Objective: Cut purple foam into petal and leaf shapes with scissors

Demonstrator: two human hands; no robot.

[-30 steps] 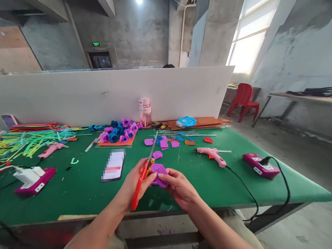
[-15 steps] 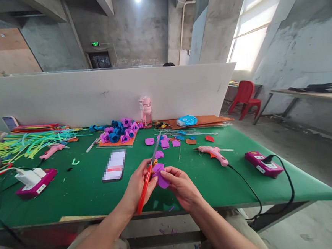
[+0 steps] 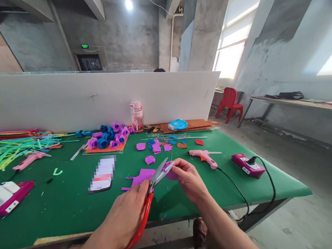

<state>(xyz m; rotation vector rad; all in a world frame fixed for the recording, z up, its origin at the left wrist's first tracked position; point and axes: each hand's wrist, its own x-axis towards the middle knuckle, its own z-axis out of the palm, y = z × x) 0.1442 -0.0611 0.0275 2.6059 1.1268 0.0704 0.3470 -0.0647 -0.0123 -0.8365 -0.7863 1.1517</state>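
Observation:
In the head view, my left hand [image 3: 128, 210] is closed round a pair of scissors [image 3: 143, 220] with red handles, the blades parted and pointing up to the right. Between finger and thumb, my right hand [image 3: 190, 178] pinches a small purple petal piece [image 3: 172, 174]. The scissor blades overlap this piece at its left edge; whether they are cutting it I cannot tell. Just beyond my left hand lies a purple sheet [image 3: 143, 176] with cut strips. Loose purple petals [image 3: 150, 160] lie farther back on the green table [image 3: 71, 201].
Purple and blue flowers [image 3: 108, 136] sit on an orange sheet behind a phone [image 3: 103, 173]. A pink glue gun [image 3: 203, 156] and its cord lie at right, near a power strip [image 3: 248, 166]. A pink bottle [image 3: 137, 115] stands by the white partition [image 3: 175, 97].
The scissors have opened and swung rightward to the purple piece, which my right hand now holds alone. A purple sheet shows on the table near my left hand. The view has shifted right.

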